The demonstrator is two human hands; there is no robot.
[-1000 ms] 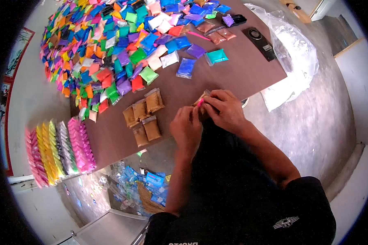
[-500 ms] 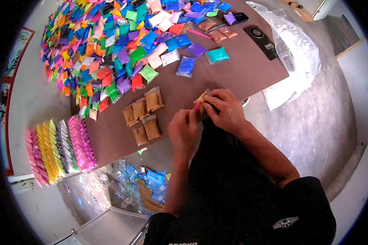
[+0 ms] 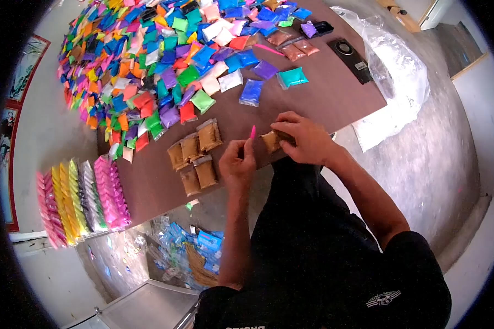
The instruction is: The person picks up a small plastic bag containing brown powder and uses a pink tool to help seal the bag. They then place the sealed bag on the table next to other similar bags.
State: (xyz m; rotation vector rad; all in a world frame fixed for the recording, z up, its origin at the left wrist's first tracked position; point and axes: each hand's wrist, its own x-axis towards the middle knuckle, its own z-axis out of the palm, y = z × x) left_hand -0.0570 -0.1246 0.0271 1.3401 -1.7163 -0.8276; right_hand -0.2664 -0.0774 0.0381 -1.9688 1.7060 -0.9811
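Observation:
My left hand (image 3: pixel 238 165) is closed around a slim pink pointed stick (image 3: pixel 253 132), whose tip points up from between thumb and fingers. To the right, my right hand (image 3: pixel 308 141) grips a small clear packet of brown material (image 3: pixel 269 142) by the table's near edge. Its fingers cover part of that packet. The pink tip is just left of the packet, apart from it. Left of my hands, several similar brown packets (image 3: pixel 206 172) lie in two rows on the brown table (image 3: pixel 148 183).
A large heap of colourful packets (image 3: pixel 170 77) covers the far left of the table. Twisted strips in clear wrap (image 3: pixel 108 192) lie at its left end. A black scale-like device (image 3: pixel 350 57) and clear plastic sheeting (image 3: pixel 400 71) are at the right. Blue wrappers (image 3: pixel 208 241) lie below.
My left hand has moved left with the pink stick, away from the brown packet. The stick now points upward. My right hand still grips the packet, which shows more between the hands.

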